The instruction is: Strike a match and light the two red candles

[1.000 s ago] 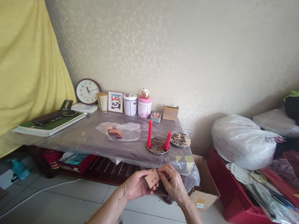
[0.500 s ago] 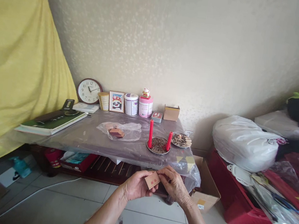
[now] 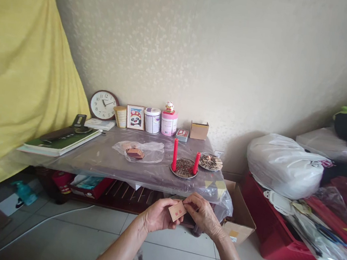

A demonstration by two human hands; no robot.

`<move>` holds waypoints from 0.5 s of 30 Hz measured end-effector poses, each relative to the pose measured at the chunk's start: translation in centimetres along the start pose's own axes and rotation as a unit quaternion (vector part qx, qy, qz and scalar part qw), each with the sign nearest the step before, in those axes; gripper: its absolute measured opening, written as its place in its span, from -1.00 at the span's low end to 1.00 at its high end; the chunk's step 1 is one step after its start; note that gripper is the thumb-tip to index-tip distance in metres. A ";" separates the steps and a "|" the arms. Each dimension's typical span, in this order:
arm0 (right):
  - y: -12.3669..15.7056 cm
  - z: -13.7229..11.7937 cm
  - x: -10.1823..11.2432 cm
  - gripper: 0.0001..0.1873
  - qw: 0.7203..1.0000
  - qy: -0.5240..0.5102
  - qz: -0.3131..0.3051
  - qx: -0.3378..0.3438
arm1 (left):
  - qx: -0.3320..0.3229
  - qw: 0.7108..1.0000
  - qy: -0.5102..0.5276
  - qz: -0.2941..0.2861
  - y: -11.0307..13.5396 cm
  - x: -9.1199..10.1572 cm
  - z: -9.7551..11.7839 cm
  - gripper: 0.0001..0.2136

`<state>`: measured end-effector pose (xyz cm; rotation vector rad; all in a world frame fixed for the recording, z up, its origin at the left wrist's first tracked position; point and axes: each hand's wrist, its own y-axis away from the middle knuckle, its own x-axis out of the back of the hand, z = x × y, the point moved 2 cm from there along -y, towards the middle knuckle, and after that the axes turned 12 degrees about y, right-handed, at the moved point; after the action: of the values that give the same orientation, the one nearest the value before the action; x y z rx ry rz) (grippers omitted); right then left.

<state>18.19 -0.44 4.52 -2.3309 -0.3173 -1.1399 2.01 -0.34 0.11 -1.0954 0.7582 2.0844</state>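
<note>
My left hand (image 3: 157, 215) grips a small tan matchbox (image 3: 177, 211) with red print, held in front of the low table (image 3: 99, 160). My right hand (image 3: 202, 214) is closed, its fingertips pinched at the box's right end. Whether anything is in that pinch is hidden. Beyond my hands, two red candles (image 3: 174, 154) stand in a round metal dish (image 3: 183, 168) on the table. A second dish (image 3: 210, 162) holding several sticks sits just to the right of it.
A plastic bag with small boxes (image 3: 138, 151) lies mid-table. Clock (image 3: 103, 105), picture frame, tins and a cardboard box (image 3: 199, 130) line the wall. Books (image 3: 60, 140) lie at left. An open carton (image 3: 238, 217), red crate and white bags (image 3: 284, 163) stand at right.
Both hands have sunk slightly with the matchbox; my right fingers have shifted a little at its end. The table's things stay put.
</note>
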 end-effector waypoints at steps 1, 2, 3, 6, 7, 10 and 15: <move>0.0 0.0 0.0 -0.87 1.000 0.001 -0.002 0.001 | 0.000 1.000 -0.001 -0.001 0.0 0.0 0.0 -0.76; 0.0 0.1 0.0 -0.87 1.000 0.001 -0.003 0.002 | -0.001 1.000 -0.003 -0.002 0.0 0.0 0.0 -0.76; 0.0 0.1 -0.1 -0.87 1.000 0.001 -0.003 0.003 | -0.001 1.000 -0.004 -0.004 0.0 0.0 0.0 -0.76; 0.1 0.2 -0.1 -0.87 1.000 0.001 -0.003 0.010 | -0.005 1.000 -0.006 -0.007 0.0 -0.1 0.0 -0.75; 0.2 0.3 -0.1 -0.87 1.000 0.001 -0.002 0.012 | -0.005 1.000 -0.007 -0.008 0.0 -0.1 0.0 -0.74; 0.2 0.3 0.0 -0.88 1.000 0.001 -0.002 0.006 | -0.011 1.000 -0.007 -0.009 0.0 -0.1 0.0 -0.71; 0.1 0.2 0.4 -0.88 0.999 -0.008 -0.005 -0.032 | -0.019 1.000 -0.005 -0.010 0.0 0.0 0.1 -0.71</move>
<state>18.62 -0.40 4.69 -2.3967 -0.3021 -1.1526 1.99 -0.26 0.10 -1.1084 0.7027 2.0931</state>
